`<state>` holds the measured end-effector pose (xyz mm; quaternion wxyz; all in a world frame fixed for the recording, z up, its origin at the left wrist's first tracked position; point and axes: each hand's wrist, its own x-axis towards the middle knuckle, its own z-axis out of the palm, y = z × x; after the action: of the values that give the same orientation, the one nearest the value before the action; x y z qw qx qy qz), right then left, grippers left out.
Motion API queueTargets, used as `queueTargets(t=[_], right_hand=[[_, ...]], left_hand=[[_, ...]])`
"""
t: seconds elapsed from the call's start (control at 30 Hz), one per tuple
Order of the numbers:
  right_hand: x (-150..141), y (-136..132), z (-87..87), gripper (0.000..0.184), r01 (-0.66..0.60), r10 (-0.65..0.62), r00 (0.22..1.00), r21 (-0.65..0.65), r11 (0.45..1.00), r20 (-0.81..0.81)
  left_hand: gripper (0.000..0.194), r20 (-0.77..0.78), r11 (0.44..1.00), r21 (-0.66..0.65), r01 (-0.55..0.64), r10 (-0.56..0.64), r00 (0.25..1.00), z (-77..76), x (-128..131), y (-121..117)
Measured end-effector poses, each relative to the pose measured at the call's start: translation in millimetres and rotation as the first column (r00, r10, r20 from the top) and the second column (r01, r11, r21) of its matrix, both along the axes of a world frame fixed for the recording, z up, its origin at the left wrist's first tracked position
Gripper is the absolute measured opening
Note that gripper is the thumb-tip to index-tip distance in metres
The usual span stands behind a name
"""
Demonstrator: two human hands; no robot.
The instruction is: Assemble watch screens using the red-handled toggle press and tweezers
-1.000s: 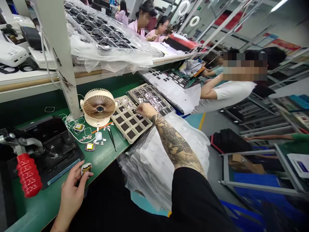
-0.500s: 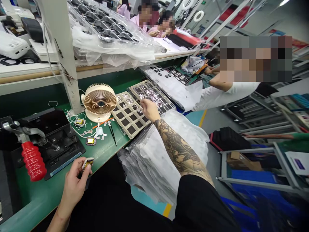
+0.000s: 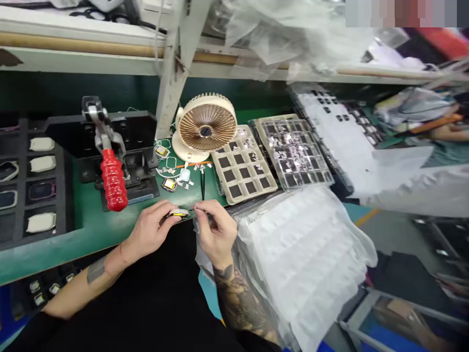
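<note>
My left hand pinches a small watch case by its side, above the bench's front edge. The case has a pale rim and a yellow part inside. Just right of it, my right hand is closed in a pinch, fingertips close to the case. Something tiny and thin seems to stick out of the pinch, too small to name. Beyond the hands, black tweezers lie on the green bench. Another opened watch case with a yellow part lies among small loose pieces.
A toggle clamp fixture with a red handle stands to the left, beside a black tray of watch cases. A cream fan stands behind. Rightward are a beige compartment tray, a second tray heaped with small parts, and stacked white-covered trays.
My right hand has come back from the compartment trays to beside the watch case, its fingers pinched. My left hand still holds the case. The view has swung left and down.
</note>
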<state>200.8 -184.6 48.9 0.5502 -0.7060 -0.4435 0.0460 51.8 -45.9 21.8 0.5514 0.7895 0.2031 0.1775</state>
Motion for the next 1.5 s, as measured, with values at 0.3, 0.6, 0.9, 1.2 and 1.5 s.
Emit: queueTargets(t=[0.3,0.6,0.9,1.2,1.5], right_hand=[[6.9,28.5,-17.8,0.021,-0.261,0.261,0.963,0.002,0.965,-0.074],[13.3,9.0,-27.1,0.059,-0.396,0.397,0.918,-0.091,0.914,-0.003],[18.2,-3.8,-28.3,0.055,-0.333,0.339,0.938,-0.081,0.94,0.072],[10.4,-29.9,-25.4,0.05,-0.204,0.27,0.903,-0.219,0.954,0.335],[111.2,-193.8,35.7,0.039,0.394,-0.249,0.847,-0.24,0.887,0.47]], left_hand=[[0.02,-0.049,0.989,0.091,-0.117,0.122,0.991,10.8,-8.6,-4.7],[0.03,-0.109,0.994,-0.102,-0.038,0.027,0.994,10.4,1.5,1.0],[0.029,-0.093,0.996,-0.092,0.013,-0.022,0.995,7.2,11.6,-5.5],[0.035,-0.068,0.982,-0.133,0.136,-0.146,0.987,4.6,25.0,-14.6],[0.033,0.052,0.91,-0.408,0.071,-0.054,0.997,-24.8,41.9,-38.2]])
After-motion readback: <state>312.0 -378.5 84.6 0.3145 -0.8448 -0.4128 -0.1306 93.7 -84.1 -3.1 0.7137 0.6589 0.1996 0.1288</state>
